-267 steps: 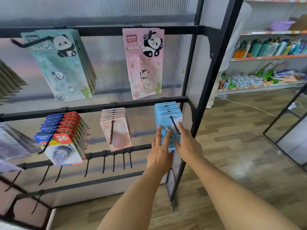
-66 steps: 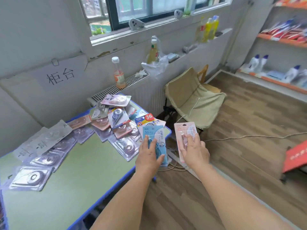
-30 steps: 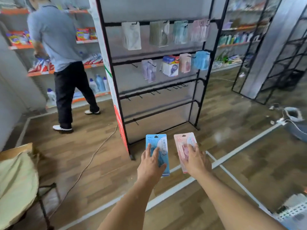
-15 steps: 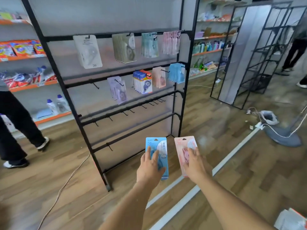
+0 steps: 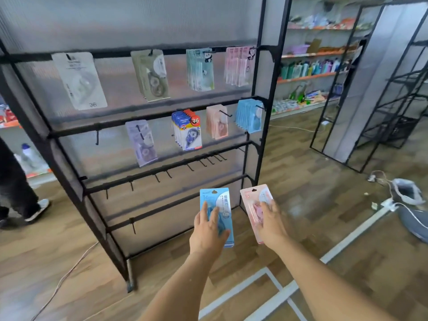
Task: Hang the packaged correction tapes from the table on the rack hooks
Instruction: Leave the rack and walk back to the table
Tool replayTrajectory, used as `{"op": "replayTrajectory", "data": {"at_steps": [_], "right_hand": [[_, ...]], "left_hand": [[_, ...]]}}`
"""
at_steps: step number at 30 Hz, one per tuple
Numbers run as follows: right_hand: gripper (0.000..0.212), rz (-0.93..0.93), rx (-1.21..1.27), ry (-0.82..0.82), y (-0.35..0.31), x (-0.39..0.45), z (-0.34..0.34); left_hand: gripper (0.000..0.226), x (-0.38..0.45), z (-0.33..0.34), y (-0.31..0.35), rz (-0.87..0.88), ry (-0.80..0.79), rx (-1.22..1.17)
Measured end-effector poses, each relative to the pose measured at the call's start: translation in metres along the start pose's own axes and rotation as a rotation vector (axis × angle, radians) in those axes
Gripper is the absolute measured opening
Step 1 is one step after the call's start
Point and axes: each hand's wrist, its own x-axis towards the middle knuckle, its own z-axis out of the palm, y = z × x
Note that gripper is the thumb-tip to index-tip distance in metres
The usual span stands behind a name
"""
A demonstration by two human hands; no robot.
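A brown wood-plank floor (image 5: 301, 181) crossed by white tape lines (image 5: 354, 235) runs back to orange-edged wall shelves (image 5: 310, 77) stocked with bottles, with bare black metal frame racks (image 5: 382, 89) standing at the right in soft daylight.

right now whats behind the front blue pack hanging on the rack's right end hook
More blue packs of the same kind stacked on that hook, then the rack and its frosted panel. How many cannot be counted; their fronts are covered.

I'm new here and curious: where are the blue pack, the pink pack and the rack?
blue pack (image 5: 221, 200): head view, its upper printed face.
pink pack (image 5: 253, 196): head view, its upper part.
rack (image 5: 257, 133): head view, right upright post.
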Motion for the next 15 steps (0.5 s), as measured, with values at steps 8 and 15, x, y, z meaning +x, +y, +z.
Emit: {"op": "replayTrajectory", "data": {"at_steps": [8, 15], "right_hand": [[0.053, -0.059, 0.036, 0.071, -0.008, 0.115, -0.011], [0.064, -0.069, 0.041, 0.103, -0.017, 0.198, -0.027]], "left_hand": [[0.068, 0.123, -0.006, 0.010, 0.029, 0.061, -0.012], [0.070, 0.201, -0.017, 0.016, 0.037, 0.106, 0.002]]}}
